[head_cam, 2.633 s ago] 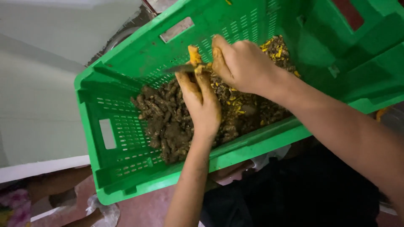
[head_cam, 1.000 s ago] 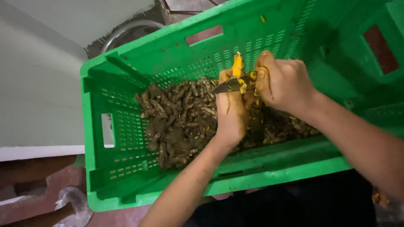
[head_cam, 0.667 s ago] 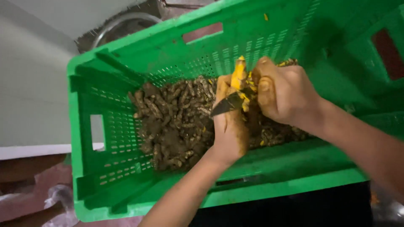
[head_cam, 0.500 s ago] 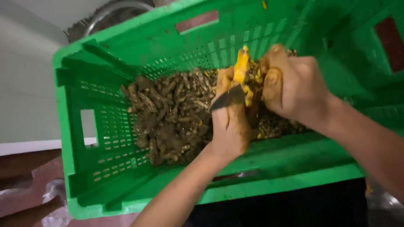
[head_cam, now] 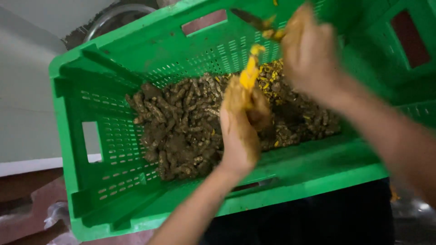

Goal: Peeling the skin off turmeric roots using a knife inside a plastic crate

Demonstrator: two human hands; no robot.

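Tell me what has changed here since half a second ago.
The right hand lifted the dark knife up and away from the peeled yellow root. The left hand still grips that root. The green plastic crate and the pile of brown roots stayed put.

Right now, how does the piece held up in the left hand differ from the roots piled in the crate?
The piece in the left hand is a peeled root, bright orange-yellow; the piled roots are dull brown and look unpeeled. The peeled root is held upright above the pile; the piled roots lie jumbled on the floor of the green crate. It is single; they are many. Both are slim and finger-shaped.
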